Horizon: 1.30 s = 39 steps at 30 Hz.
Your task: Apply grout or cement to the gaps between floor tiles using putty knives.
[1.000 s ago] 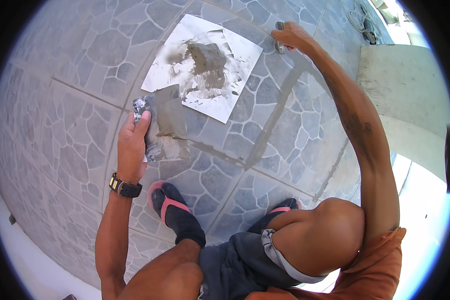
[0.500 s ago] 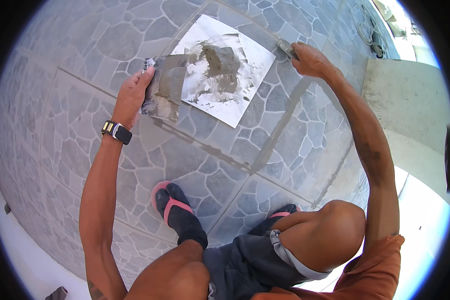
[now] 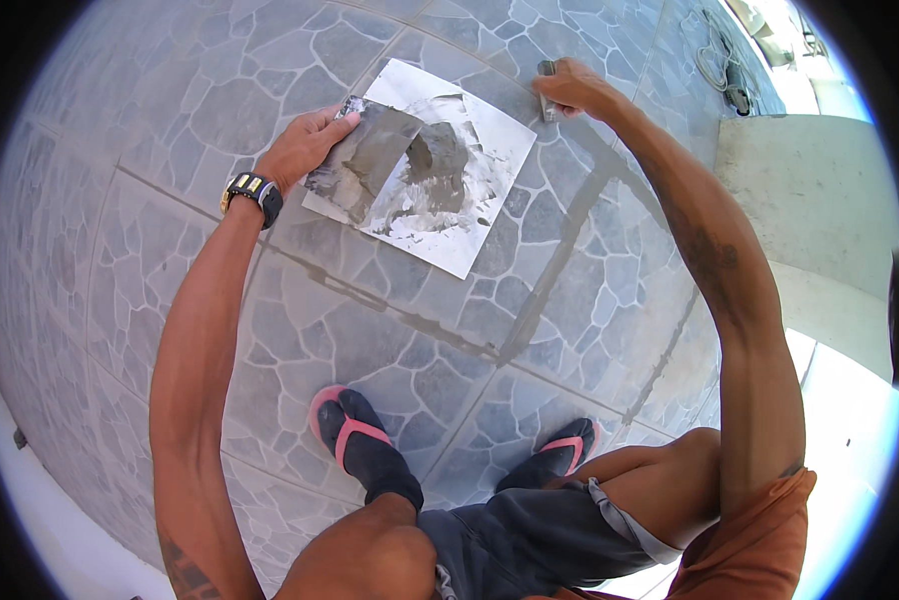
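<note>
My left hand grips a flat trowel smeared with grey mortar, its blade lying over the left side of a white board on the tiled floor. A lump of grey mortar sits in the middle of that board, just right of the blade. My right hand reaches out beyond the board's far right corner and is shut on a small grey tool pressed against the floor at a tile joint.
The floor is grey stone-pattern tile with dark wet grout lines running between the tiles. My feet in pink sandals stand below the board. A pale concrete slab and coiled cable lie at the right.
My left hand has carried the trowel up from the floor joint onto the white board beside the mortar lump. My right hand stays on its tool near the board's far corner.
</note>
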Motion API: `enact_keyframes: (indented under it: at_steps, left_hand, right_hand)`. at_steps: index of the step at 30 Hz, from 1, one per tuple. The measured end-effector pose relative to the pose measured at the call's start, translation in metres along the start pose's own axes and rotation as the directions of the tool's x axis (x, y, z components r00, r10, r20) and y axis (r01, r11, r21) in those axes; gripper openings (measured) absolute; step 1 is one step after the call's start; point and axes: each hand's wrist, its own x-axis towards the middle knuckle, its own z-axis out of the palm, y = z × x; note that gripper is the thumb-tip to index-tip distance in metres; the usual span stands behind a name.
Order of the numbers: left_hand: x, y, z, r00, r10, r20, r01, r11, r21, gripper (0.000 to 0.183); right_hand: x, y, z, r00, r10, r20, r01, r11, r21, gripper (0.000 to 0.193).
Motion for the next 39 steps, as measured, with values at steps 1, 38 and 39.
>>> enact_keyframes:
  at_steps: [1,38,39]
  left_hand:
    - [0.002,0.000,-0.001,1.000,0.024,0.002,-0.024,1.000,-0.005,0.042]
    - [0.004,-0.066,-0.044,0.993,-0.102,0.051,0.114,0.896,-0.429,0.031]
    - [0.004,-0.064,-0.040,0.992,-0.112,0.059,0.127,0.853,-0.506,0.031]
  right_hand:
    - [0.004,-0.001,-0.005,0.998,-0.060,0.035,0.056,0.991,0.121,0.030]
    - [0.038,-0.085,0.003,0.922,-0.358,0.147,0.381,0.907,-0.177,0.046]
    - [0.018,-0.095,-0.002,0.908,-0.393,0.147,0.413,0.898,-0.154,0.043]
